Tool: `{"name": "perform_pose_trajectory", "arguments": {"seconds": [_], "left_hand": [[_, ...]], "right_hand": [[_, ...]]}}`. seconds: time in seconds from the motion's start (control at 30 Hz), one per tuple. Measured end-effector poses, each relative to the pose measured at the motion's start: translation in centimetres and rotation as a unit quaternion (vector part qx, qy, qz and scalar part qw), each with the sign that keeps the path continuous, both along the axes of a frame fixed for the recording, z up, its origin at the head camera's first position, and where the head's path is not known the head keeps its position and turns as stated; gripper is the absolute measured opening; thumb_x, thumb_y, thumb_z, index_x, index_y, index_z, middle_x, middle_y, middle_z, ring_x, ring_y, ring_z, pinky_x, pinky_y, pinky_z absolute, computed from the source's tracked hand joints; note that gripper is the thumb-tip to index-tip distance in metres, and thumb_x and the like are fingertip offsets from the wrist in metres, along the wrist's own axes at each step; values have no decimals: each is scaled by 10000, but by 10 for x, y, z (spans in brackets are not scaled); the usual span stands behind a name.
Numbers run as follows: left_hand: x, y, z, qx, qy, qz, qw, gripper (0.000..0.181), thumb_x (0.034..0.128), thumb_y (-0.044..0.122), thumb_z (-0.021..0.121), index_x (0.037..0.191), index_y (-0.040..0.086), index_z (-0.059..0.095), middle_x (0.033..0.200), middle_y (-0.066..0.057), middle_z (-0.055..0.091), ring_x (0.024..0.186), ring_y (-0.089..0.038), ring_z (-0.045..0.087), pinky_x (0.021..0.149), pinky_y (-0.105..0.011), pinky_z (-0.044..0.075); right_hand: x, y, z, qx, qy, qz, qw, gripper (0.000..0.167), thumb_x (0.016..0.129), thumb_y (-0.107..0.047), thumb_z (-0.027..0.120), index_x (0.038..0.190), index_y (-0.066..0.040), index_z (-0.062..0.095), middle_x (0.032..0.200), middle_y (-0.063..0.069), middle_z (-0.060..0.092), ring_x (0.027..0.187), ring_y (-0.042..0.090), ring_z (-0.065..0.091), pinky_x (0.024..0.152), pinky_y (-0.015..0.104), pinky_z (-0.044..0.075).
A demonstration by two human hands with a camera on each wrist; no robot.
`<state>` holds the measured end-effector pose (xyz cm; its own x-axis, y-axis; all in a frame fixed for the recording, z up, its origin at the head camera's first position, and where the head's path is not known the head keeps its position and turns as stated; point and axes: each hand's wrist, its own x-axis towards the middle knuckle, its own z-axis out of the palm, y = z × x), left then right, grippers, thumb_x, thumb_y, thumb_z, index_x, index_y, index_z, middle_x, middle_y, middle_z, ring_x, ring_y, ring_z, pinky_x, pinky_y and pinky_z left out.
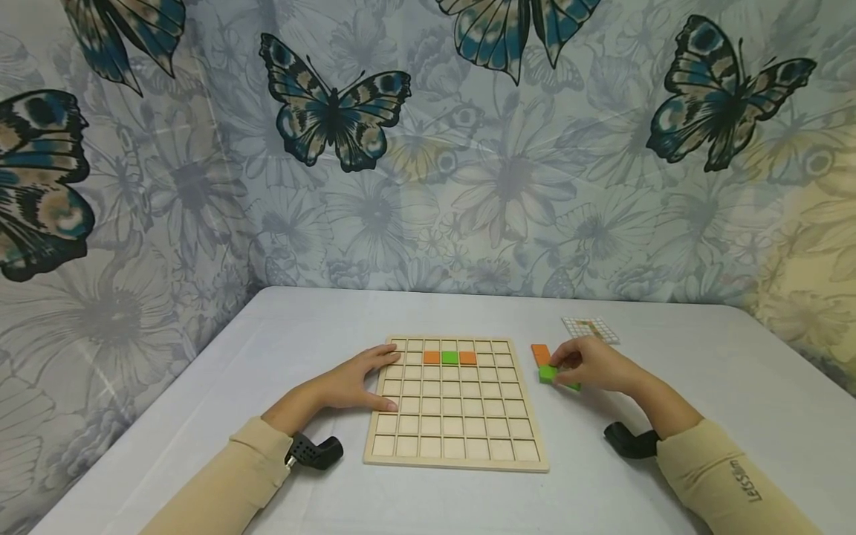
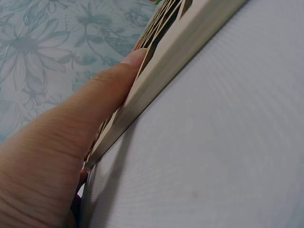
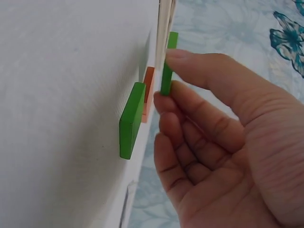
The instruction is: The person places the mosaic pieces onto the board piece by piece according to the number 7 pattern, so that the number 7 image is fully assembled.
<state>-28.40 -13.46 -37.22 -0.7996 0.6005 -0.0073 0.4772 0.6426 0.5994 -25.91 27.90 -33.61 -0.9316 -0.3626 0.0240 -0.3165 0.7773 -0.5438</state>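
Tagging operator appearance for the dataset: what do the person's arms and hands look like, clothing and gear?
Left sleeve: plain beige. Right sleeve: beige, dark lettering on forearm. Left wrist device: black, curved, dotted. Right wrist device: black, curved. Left hand and right hand: bare.

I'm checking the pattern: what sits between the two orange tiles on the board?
A single green tile, directly between them; the head view shows it.

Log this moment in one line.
left hand: rests on grid board, left edge | right hand: pinches green tile | row on board: orange-green-orange tiles | right of board: second green tile, at least one orange tile
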Motion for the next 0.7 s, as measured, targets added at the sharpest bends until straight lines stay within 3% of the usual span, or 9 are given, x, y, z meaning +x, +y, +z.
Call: {"name": "perform_pose_trajectory", "arguments": {"seconds": [0.3, 0.7], "left_hand": [[-2, 0, -2, -29, 24, -25, 10000, 910, 710, 499, 761, 1456, 187, 342, 1562, -4, 177, 1445, -300, 123, 1131, -550, 183], [0, 0, -1, -18, 13, -10, 10000, 904, 714, 485, 763, 1456, 186, 341, 1563, -7, 175, 1444, -302, 126, 1129, -552, 186]], "right_hand": [[3, -6, 8, 20, 95, 167, 9998, 217, 780, -137, 734, 946, -9, 677, 928, 50, 679, 855, 144, 577, 726, 251, 497], [1, -18, 14, 76, 239, 469, 9986, 194, 782, -140, 734, 932, -28, 682, 913, 43, 667, 798, 114, 566, 700, 234, 497]]}}
